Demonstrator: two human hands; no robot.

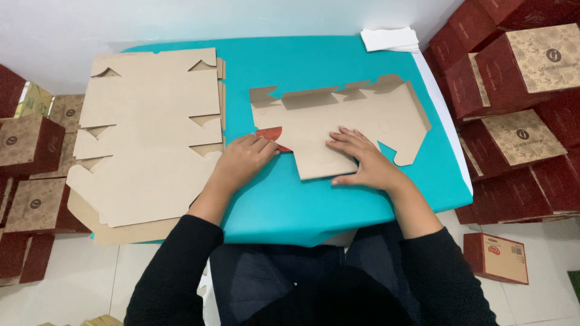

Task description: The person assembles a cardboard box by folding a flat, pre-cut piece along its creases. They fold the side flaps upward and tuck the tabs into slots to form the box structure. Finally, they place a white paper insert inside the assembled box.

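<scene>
Hands rest on a flat carton blank (344, 124) at the middle of the turquoise bench (302, 199). The right hand (362, 158) lies palm down with fingers spread flat, pressing the blank's lower panel; its grip is wide and closes on nothing. The left hand (244, 160) sits at nine o'clock from it, fingers curled loosely, fingertips at the blank's left edge where a small flap (270, 134) is turned up to show its red face; whether the fingers pinch that flap I cannot tell. The blank is plain brown board, unfolded, with notched tabs along its twelve o'clock edge. A stack of like blanks (151, 139) lies at nine o'clock. Finished red boxes (513, 90) are piled at three o'clock, beyond the bench.
</scene>
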